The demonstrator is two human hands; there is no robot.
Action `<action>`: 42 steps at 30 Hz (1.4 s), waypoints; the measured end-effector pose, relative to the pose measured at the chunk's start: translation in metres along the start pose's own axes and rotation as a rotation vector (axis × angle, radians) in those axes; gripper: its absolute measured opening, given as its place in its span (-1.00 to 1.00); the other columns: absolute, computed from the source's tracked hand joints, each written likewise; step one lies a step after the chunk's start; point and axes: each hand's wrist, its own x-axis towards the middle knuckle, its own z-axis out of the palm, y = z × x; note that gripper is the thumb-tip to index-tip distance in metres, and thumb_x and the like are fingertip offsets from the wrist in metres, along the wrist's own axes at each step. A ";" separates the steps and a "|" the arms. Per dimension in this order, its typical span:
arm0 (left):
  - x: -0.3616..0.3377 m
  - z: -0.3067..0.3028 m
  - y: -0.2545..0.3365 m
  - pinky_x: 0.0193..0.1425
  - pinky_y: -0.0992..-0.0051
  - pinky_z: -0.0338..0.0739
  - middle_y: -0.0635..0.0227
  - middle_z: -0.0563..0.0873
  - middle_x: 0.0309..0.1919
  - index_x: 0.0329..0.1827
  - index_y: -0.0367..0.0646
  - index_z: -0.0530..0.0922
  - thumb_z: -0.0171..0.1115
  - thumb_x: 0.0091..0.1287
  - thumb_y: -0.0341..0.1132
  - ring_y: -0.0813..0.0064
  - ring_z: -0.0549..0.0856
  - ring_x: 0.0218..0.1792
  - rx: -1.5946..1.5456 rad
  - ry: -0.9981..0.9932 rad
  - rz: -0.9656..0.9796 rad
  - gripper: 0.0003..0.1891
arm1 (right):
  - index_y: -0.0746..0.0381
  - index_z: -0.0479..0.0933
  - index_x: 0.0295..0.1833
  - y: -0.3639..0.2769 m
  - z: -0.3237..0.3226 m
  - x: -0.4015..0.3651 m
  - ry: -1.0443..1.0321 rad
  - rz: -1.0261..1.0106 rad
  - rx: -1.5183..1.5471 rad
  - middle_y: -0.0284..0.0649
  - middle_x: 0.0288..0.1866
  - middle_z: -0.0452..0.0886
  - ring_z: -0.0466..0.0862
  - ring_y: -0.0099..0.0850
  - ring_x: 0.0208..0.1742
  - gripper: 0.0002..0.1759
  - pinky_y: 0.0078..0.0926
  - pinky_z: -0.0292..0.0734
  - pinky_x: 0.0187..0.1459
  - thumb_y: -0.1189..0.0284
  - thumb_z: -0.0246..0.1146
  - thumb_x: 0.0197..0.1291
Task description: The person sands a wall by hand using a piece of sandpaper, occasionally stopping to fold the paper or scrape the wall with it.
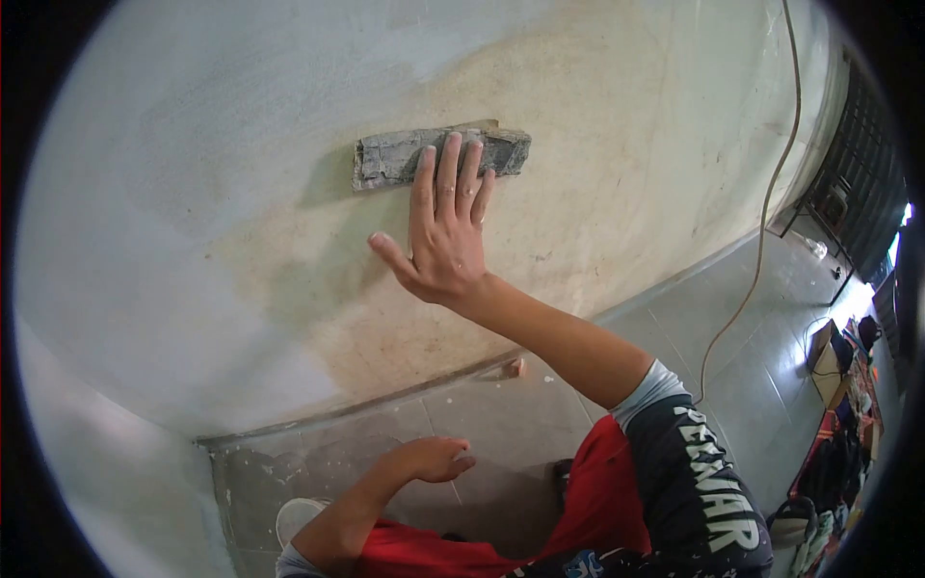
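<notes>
My right hand (448, 226) lies flat against the upper wall, its fingers spread over a worn grey block (385, 162) and its thumb held out to the left. The block sits lengthwise against the wall (597, 144), with the fingertips touching its face. Lower down, my left hand (438, 460) hangs in front of the floor, loosely bent. A small gap shows between its fingertips, and nothing is visible in it.
A cord (768, 207) hangs down at the right and reaches the grey tiled floor (520, 433). Clothes and bags (838, 462) lie at the far right, near a dark metal rack (858, 164). A round white object (292, 520) is at the lower left.
</notes>
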 end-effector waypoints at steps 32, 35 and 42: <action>-0.046 -0.005 0.023 0.44 0.13 0.41 -0.11 0.59 0.30 0.49 -0.24 0.36 -0.05 0.57 0.16 -0.10 0.55 0.34 -0.041 0.050 0.095 -0.32 | 0.55 -0.20 0.63 0.134 -0.125 0.172 0.320 0.432 0.100 0.32 0.71 -0.24 -0.27 0.12 0.74 0.24 -0.09 -0.37 0.67 -0.44 -0.31 0.39; -0.041 -0.005 0.017 0.44 0.14 0.42 -0.11 0.59 0.30 0.50 -0.24 0.36 -0.05 0.57 0.17 -0.09 0.55 0.34 -0.047 0.059 0.134 -0.31 | 0.55 -0.21 0.63 0.156 -0.098 0.148 0.217 0.314 -0.062 0.32 0.71 -0.26 -0.29 0.15 0.73 0.25 -0.05 -0.33 0.67 -0.45 -0.30 0.37; -0.023 0.001 0.021 0.43 0.13 0.43 -0.10 0.60 0.30 0.49 -0.23 0.37 -0.05 0.58 0.15 -0.09 0.57 0.33 -0.021 0.041 0.165 -0.33 | 0.56 -0.23 0.63 0.117 -0.137 0.123 0.025 0.309 0.051 0.30 0.71 -0.24 -0.28 0.10 0.74 0.23 -0.07 -0.28 0.67 -0.40 -0.21 0.39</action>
